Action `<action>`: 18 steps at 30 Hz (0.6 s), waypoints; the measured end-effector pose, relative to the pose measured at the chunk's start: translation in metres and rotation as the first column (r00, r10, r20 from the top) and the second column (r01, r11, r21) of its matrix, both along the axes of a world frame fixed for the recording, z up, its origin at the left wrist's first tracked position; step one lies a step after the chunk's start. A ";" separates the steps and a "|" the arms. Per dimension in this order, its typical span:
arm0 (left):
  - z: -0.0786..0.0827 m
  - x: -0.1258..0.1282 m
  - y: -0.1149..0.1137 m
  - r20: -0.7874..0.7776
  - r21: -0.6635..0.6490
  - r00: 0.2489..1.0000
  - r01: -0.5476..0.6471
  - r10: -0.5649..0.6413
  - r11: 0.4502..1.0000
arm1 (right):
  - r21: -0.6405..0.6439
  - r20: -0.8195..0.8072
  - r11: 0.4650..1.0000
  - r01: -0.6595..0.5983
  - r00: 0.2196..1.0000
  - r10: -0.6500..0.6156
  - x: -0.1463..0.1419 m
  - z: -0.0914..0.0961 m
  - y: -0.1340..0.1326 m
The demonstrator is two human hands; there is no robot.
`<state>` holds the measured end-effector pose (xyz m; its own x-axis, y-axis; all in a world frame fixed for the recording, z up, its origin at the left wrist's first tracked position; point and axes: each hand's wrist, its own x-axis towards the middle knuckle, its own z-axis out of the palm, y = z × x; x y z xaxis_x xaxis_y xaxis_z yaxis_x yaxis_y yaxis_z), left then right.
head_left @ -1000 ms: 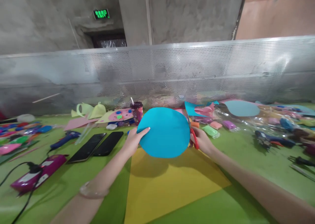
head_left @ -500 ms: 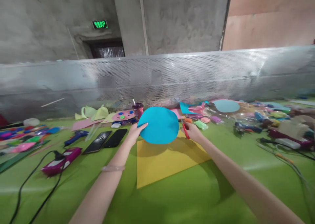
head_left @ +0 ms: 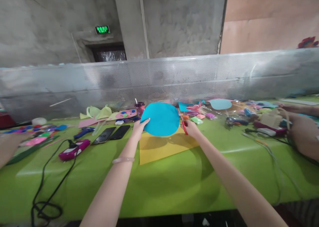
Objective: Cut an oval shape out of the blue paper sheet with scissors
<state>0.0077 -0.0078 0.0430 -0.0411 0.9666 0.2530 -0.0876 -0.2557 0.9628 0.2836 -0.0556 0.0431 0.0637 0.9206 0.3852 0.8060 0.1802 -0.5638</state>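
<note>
My left hand (head_left: 140, 127) pinches the left edge of a rounded blue sheet (head_left: 161, 119), thumb on its face, and holds it up over the table. Red-handled scissors (head_left: 184, 126) are in my right hand (head_left: 191, 128), their blades pointing up beside the sheet's right edge. Whether the blades touch the sheet I cannot tell. Beneath, a yellow sheet (head_left: 152, 152) lies flat on the green tabletop (head_left: 159, 187), partly covered from view by the blue one.
Two phones (head_left: 120, 132), a blue glue gun (head_left: 84, 132) and a purple power strip (head_left: 74, 150) with a black cord lie left. Behind stands a lidded cup (head_left: 140, 109). Another person's hand (head_left: 299, 130) is at the right, near a second power strip (head_left: 270, 129); another person's arm (head_left: 10, 147) shows left.
The view has shifted, bringing the table's front edge into sight. The scissors now point up along the sheet's right edge. Other people's arms have come into view at both sides.
</note>
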 end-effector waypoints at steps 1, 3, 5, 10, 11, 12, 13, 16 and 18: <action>-0.001 0.000 -0.003 -0.003 -0.005 1.000 0.001 -0.001 1.000 | 0.002 0.010 1.000 0.013 1.000 -0.013 0.000 -0.001 -0.002; -0.005 0.000 -0.009 -0.012 -0.020 1.000 0.002 -0.002 1.000 | 0.001 0.021 1.000 0.031 0.999 -0.031 0.000 -0.003 -0.005; -0.009 -0.001 -0.015 -0.024 -0.037 1.000 0.003 -0.004 0.999 | -0.001 0.021 0.999 0.041 0.999 -0.041 -0.001 -0.003 -0.007; -0.013 -0.002 -0.023 -0.031 -0.062 0.999 0.015 -0.017 0.998 | -0.031 -0.023 0.999 0.009 1.000 -0.010 -0.002 -0.003 -0.016; -0.013 -0.002 -0.024 -0.031 -0.062 0.999 0.013 -0.015 0.998 | -0.039 -0.038 0.999 -0.009 0.999 0.008 -0.002 -0.004 -0.018; -0.014 -0.002 -0.024 -0.032 -0.060 0.999 0.010 -0.012 0.998 | -0.045 -0.052 0.999 -0.029 0.998 0.027 -0.002 -0.005 -0.021; -0.014 -0.002 -0.025 -0.034 -0.056 0.999 0.007 -0.009 0.998 | -0.051 -0.065 0.997 -0.051 0.997 0.048 -0.002 -0.006 -0.023; -0.015 0.000 -0.029 -0.040 -0.044 0.999 0.016 -0.018 0.999 | -0.062 -0.097 0.992 -0.108 0.990 0.101 -0.004 -0.007 -0.029; -0.016 0.001 -0.032 -0.038 -0.031 0.999 0.009 -0.010 0.999 | -0.064 -0.121 0.989 -0.134 0.985 0.126 -0.004 -0.007 -0.032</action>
<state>0.0085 -0.0401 0.0275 -0.0226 0.9742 0.2247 -0.0527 -0.2256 0.9728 0.2793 -0.0873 0.0360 -0.0177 0.9489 0.3151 0.7063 0.2349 -0.6678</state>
